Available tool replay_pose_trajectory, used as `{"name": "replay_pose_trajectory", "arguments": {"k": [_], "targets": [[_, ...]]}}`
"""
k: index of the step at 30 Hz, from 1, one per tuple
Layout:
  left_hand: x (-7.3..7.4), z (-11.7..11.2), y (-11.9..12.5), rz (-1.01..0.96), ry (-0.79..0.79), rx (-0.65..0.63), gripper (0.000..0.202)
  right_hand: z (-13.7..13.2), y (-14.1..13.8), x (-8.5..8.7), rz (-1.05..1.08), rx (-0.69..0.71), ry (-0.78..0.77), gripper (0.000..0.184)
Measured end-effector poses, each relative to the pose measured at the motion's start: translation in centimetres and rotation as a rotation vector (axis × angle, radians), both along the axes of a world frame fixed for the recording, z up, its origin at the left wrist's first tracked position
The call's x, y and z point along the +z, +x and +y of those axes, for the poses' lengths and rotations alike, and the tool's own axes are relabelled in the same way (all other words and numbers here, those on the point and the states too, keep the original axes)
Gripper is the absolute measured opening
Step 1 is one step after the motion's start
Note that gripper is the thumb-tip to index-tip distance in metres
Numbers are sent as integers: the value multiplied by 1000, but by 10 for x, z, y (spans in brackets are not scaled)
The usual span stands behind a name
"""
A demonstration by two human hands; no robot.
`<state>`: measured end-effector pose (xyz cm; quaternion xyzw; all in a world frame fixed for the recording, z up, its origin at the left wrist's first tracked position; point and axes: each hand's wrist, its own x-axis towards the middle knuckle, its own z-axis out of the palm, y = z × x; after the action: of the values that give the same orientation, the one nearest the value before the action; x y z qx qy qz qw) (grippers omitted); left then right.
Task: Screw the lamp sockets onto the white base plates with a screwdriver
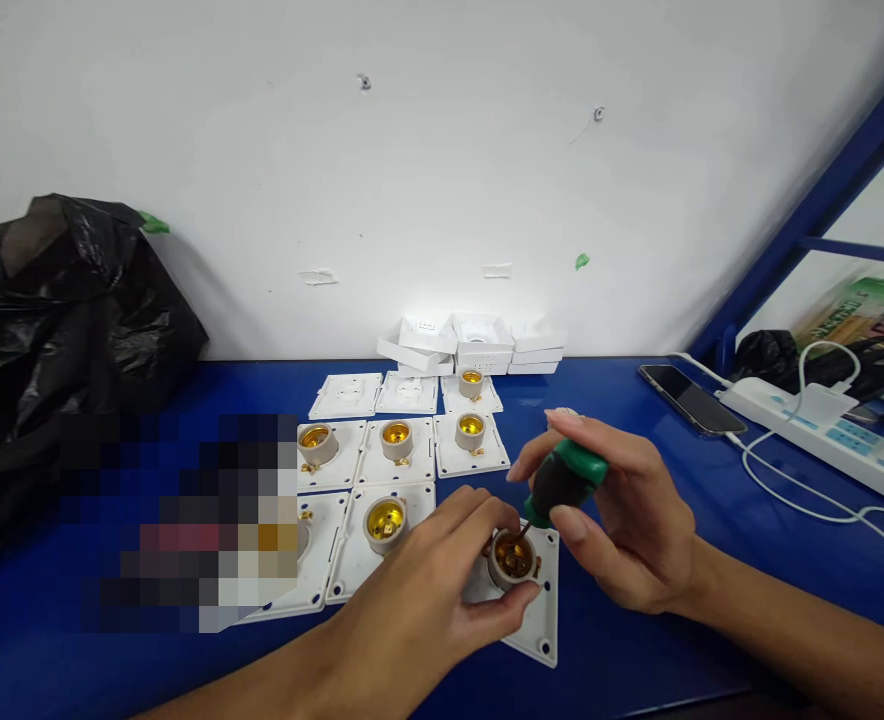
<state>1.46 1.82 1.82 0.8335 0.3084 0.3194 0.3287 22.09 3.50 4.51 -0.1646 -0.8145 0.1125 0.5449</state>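
Observation:
My left hand (461,570) is closed around a round lamp socket (515,562) with a brass-coloured inside, steadying it on a square white plate (545,610). In my right hand (626,520) is a screwdriver (568,482) with a green and black handle. Its shaft slants down into the socket, and the tip is hidden inside. To the left, similar white plates carry lamp sockets, among them one socket (386,522) beside my left hand and another (470,430) farther back. Two plates at the back, including one plate (347,396), have no socket on them.
White boxes (479,345) are stacked against the wall. A black plastic bag (74,290) stands at the left. On the right lie a phone (689,398), a white power strip (824,435) and loose white cables (794,505). A pixelated patch hides the left part of the blue table.

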Motion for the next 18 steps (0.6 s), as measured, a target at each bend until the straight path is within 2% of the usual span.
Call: {"name": "replay_pose_trajectory", "arguments": {"k": [5, 10, 15, 18], "targets": [[0, 0, 0, 9, -1, -7, 26, 2, 2, 0, 46, -24, 51, 68], [0, -1, -1, 9, -13, -3, 26, 3, 3, 0, -12, -28, -68, 68], [2, -1, -1, 23, -14, -1, 21, 1, 2, 0, 18, -34, 85, 69], [2, 0, 0, 31, -12, 2, 21, 1, 1, -2, -26, -28, -7, 68]]}}
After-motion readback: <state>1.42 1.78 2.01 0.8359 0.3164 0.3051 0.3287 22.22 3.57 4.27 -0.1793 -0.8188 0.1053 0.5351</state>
